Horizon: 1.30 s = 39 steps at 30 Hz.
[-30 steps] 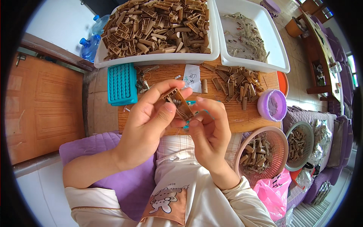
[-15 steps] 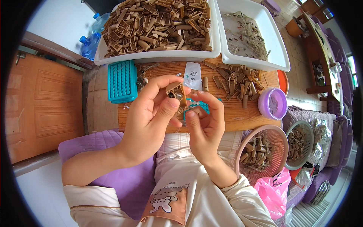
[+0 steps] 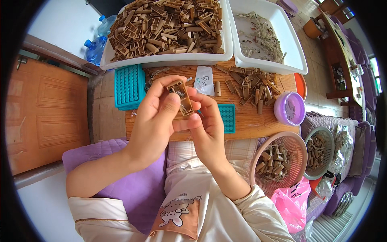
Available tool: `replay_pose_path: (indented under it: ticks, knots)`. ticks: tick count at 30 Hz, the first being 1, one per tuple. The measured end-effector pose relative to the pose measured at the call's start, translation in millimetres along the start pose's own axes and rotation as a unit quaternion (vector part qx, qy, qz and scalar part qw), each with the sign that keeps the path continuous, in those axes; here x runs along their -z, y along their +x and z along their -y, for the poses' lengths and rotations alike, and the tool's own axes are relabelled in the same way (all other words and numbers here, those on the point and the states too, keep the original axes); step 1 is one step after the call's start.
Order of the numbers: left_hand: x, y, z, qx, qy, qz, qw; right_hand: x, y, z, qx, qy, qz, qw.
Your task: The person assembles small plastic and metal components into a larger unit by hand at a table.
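Observation:
Between my hands a small open-sided brown plastic casing (image 3: 183, 101) is held up above the table edge, with small metallic parts and a thin wire inside. My left hand (image 3: 151, 121) grips it by its upper part, thumb on the near side and fingers behind. My right hand (image 3: 207, 135) is closed at its lower end, thumb and fingers pinched there; the fingertips partly cover what they press. Just behind my right hand lies a small teal tray (image 3: 227, 119) with rows of round pockets.
A white bin (image 3: 169, 60) heaped with brown casings stands at the back, beside another white bin (image 3: 296, 60) of wired parts. Loose casings (image 3: 256, 86), a purple tub (image 3: 278, 109) and stacked teal trays (image 3: 129, 86) are on the table (image 3: 250, 131). A pink basket (image 3: 256, 161) stands at right.
The casing has shifted left and turned so its open side shows more. My right hand has moved left from over the teal tray to the casing's lower end, uncovering the tray.

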<state>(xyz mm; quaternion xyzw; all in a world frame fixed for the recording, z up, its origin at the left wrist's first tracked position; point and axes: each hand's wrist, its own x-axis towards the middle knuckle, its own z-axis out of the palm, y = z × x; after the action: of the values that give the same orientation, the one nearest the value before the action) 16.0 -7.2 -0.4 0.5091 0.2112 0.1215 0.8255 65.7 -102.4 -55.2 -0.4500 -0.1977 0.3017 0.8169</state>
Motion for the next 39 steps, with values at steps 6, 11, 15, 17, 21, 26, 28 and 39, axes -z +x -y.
replay_pose_path:
  ticks: [6, 11, 15, 17, 21, 26, 28, 39]
  knots:
    - [3, 3, -1, 0.026, -0.061, 0.004, 0.998, 20, 13, 4, 0.028, 0.026, 0.053, 0.998]
    - [0, 2, 1, 0.005, 0.025, -0.024, 0.999, 12, 16, 9, 0.046, 0.031, 0.046, 0.997]
    - [3, 1, 6, -0.034, 0.113, -0.014, 0.993, 2, 19, 3, 0.074, -0.049, 0.009, 0.996]
    - [1, 0, 7, -0.058, 0.112, -0.015, 0.992, 0, 19, 3, 0.066, -0.094, -0.004, 0.993]
    - [-3, -1, 13, -0.12, 0.206, -0.012, 0.971, -2, 25, 3, 0.045, -0.096, -0.042, 0.994]
    - [3, 2, 11, -0.087, 0.21, 0.016, 0.974, 9, 28, 10, -0.034, -0.046, 0.021, 0.998]
    - [0, 1, 6, -0.029, 0.171, 0.02, 0.985, 17, 27, 13, -0.037, -0.014, 0.025, 0.999]
    - [2, 6, 5, 0.07, 0.118, 0.004, 0.99, 29, 19, 9, -0.111, 0.01, 0.048, 0.993]
